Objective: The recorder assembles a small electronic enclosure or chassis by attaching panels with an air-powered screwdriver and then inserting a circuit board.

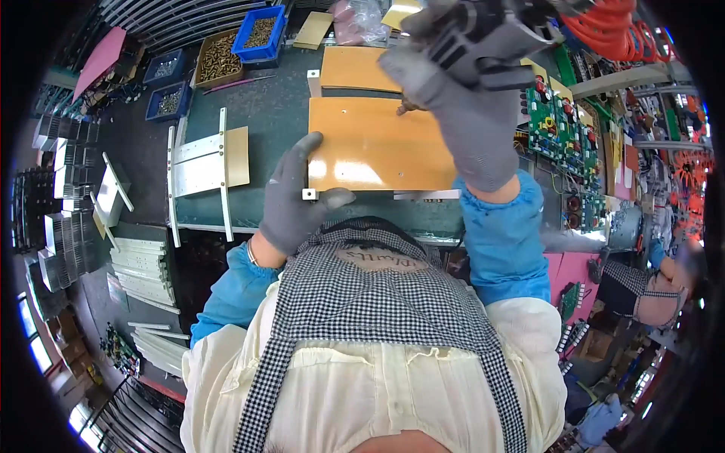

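Note:
An orange rectangular board [374,140] with small holes lies before me, a white bar end [309,194] sticking out at its near left corner. My left hand [294,192], in a grey glove, grips the board's left end, thumb at the near edge and a finger on the upper left. My right hand [461,113], also gloved, is raised over the board's right part and wrapped round a dark pistol-shaped power tool [483,49]. The tool is blurred and partly cut off at the top. A small brown tip [408,108] shows below the right hand; I cannot tell what it is.
Another orange board [361,68] lies just beyond. To the left are a white-barred frame [200,162], a blue bin of brass-coloured parts [259,36] and stacked white strips [142,270]. Green circuit boards [559,124] stand right, a red coiled hose [608,30] above them. Another person [642,291] sits far right.

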Tool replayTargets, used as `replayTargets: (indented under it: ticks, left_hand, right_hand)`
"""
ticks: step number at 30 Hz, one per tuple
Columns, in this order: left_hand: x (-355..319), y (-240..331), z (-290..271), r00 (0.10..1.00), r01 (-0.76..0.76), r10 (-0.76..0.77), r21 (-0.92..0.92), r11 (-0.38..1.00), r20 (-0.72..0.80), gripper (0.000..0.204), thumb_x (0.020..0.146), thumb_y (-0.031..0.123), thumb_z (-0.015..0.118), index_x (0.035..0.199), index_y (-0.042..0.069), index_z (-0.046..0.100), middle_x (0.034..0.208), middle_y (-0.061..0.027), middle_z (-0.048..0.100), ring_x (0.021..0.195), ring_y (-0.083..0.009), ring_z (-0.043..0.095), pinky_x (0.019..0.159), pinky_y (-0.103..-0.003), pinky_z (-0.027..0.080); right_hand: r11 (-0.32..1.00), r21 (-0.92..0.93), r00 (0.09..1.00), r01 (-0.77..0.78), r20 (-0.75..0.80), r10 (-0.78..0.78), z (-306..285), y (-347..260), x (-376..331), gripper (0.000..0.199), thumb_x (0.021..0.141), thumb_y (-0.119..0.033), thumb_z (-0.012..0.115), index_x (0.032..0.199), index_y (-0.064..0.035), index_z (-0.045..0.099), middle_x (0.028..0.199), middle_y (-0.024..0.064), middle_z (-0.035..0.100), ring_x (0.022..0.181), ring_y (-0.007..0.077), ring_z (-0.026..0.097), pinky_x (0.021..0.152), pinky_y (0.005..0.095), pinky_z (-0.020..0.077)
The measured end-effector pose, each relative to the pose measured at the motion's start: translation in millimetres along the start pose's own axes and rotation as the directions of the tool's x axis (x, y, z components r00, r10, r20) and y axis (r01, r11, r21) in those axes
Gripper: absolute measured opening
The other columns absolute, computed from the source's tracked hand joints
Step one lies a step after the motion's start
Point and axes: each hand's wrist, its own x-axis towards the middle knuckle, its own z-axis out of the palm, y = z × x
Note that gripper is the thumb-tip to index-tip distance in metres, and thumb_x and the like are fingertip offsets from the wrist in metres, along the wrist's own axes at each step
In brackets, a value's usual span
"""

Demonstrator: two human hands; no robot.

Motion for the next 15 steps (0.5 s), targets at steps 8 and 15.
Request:
replayTargets:
  ticks: [8,15]
  left_hand:
    - [-9.3,2.7,7.9,0.967,0.239,-0.253,-0.288,0.927,-0.012,0.074,0.084,0.026,0.08,0.139,-0.006,0.042,0.125,-0.0241,0.06,0.113,-0.0329,0.064,0.093,-0.038,0.052]
    - [-8.5,6.1,1.7,0.988,0.154,-0.155,-0.082,0.985,-0.01,0.067,0.085,0.031,0.076,0.138,-0.001,0.05,0.108,-0.0199,0.062,0.099,-0.0332,0.063,0.084,-0.04,0.051]
  right_hand:
    - [0.521,-0.671,0.849,0.528,0.396,-0.351,5.0,11.5,7.4,0.038,0.081,-0.005,0.078,0.115,-0.0037,0.061,0.097,0.0055,0.066,0.073,0.0097,0.063,0.06,0.0247,0.0522]
    - [0.677,-0.647,0.921,0.351,0.106,-0.376,4.7,-0.1,5.2,0.038,0.082,-0.002,0.078,0.114,-0.0046,0.057,0.091,0.0001,0.064,0.077,0.008,0.061,0.063,0.0225,0.0511]
